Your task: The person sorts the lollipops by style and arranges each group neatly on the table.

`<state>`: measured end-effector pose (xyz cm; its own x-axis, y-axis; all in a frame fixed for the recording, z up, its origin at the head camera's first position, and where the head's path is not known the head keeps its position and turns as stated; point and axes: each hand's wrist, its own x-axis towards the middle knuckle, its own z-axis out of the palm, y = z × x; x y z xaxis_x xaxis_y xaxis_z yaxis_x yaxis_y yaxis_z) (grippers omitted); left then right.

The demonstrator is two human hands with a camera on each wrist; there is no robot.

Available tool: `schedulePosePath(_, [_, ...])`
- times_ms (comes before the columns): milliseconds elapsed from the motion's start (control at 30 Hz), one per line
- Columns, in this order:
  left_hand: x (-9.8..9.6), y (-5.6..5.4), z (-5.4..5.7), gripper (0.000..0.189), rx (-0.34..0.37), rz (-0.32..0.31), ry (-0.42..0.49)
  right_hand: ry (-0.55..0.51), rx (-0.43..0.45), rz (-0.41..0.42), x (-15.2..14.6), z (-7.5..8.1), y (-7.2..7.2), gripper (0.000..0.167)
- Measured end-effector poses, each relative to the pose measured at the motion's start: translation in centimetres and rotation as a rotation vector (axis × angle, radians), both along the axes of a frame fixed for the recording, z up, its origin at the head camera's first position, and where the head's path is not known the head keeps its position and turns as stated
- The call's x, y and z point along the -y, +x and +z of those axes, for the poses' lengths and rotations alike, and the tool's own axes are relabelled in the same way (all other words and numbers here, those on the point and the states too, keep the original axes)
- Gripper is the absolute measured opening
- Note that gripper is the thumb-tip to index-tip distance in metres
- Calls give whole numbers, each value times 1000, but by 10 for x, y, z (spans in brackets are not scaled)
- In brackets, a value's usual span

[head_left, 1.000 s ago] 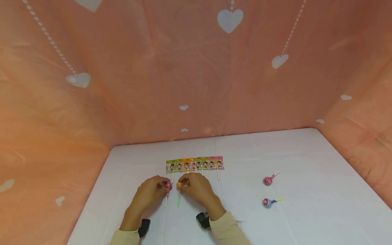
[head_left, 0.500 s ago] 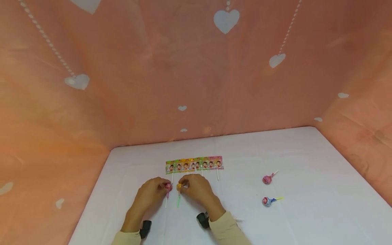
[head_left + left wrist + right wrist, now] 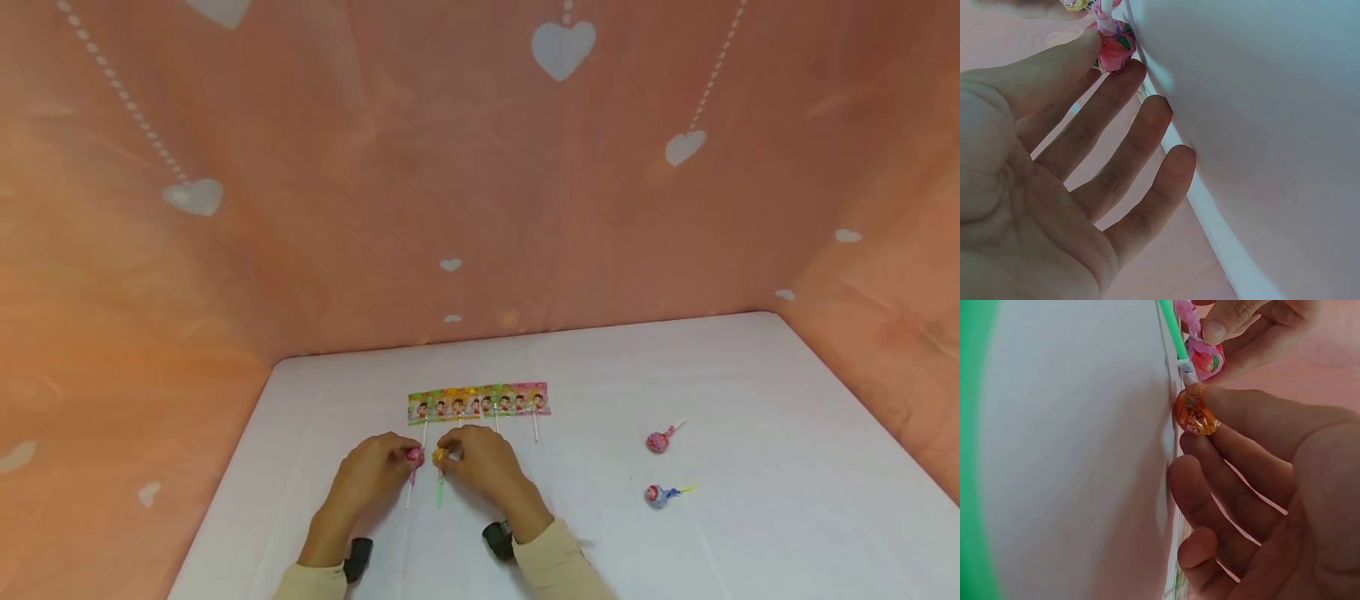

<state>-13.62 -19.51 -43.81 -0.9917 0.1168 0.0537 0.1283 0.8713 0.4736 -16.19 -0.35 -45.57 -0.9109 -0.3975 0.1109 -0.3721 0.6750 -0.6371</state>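
My left hand (image 3: 371, 471) pinches the wrapped ball of a pink lollipop (image 3: 1116, 53) between thumb and fingers, its white stick pointing toward me. Beside it, my right hand (image 3: 483, 467) pinches a yellow-orange lollipop (image 3: 1196, 414) by its ball; the green stick (image 3: 440, 492) also points my way. The two balls are a small gap apart, close over the white tabletop. Just beyond the hands lies a row of flat packet lollipops (image 3: 477, 403) in green, orange and pink wrappers, their white sticks toward me.
To the right on the white table (image 3: 750, 400) lie another pink lollipop (image 3: 657, 442) and a blue one (image 3: 656, 497) with a yellow stick. A pale stick (image 3: 587, 542) shows beside the right sleeve. An orange cloth backdrop (image 3: 480, 183) with hearts surrounds the table.
Both hands keep their pinch on the two lollipops and have barely moved. The whole head view shifts slightly; the other lollipops stay put.
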Motion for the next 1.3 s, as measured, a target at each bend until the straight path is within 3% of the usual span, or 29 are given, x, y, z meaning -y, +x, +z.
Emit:
schedulePosePath(200, [0, 0, 2, 18, -10, -9, 4, -14, -2, 0, -3, 8, 2, 23])
schedulePosePath(400, [1, 1, 3, 20, 11, 2, 1, -93, 56, -4, -20, 28, 4, 28])
schedulePosePath(633, [1, 3, 4, 20, 17, 12, 5, -55, 47, 135, -61, 51, 8, 29])
schedulePosePath(767, [2, 2, 2, 19, 6, 4, 11, 29, 45, 178, -90, 49, 16, 28])
schedulePosePath(967, [1, 1, 0, 20, 32, 9, 28, 126, 83, 146, -123, 38, 38, 27])
schedulePosePath(1100, [0, 1, 0, 20, 30, 5, 26, 180, 64, 163, -127, 31, 47, 28])
schedulePosePath(1300, [0, 2, 2, 20, 19, 11, 20, 215, 34, 176, -121, 23, 47, 30])
